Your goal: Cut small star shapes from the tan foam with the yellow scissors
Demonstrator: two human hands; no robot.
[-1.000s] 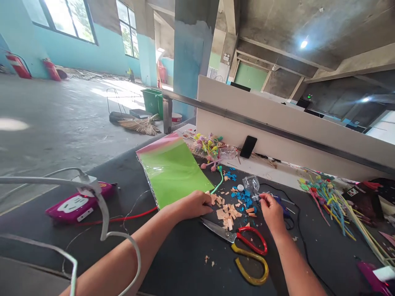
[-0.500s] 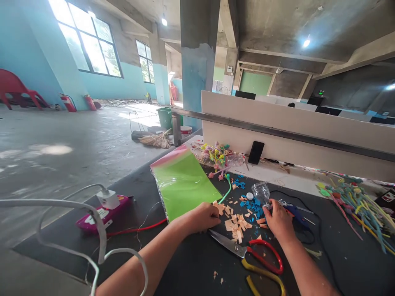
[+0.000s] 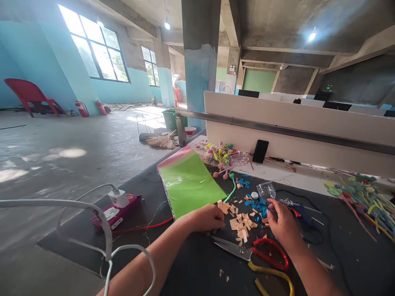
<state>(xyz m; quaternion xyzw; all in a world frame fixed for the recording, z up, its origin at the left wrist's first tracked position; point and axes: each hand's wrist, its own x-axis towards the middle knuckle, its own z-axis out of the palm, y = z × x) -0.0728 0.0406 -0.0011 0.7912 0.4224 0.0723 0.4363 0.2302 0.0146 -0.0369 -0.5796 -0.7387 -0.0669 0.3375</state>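
The left hand lies loosely curled on the tabletop, its grip holding nothing visible, just beside the green sheet. The right hand pinches above the blue scraps; whether its grip holds a piece cannot be told. Peach scraps sit between the grips, with scissors just below, within easy reach.

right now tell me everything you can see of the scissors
The scissors lie flat on the dark table top, with closed, shiny metal blades pointing left. Their tips end close to the left hand, though contact cannot be told. Behind the blades are a red plastic loop handle and a yellow plastic loop handle, which runs off the bottom of the view.
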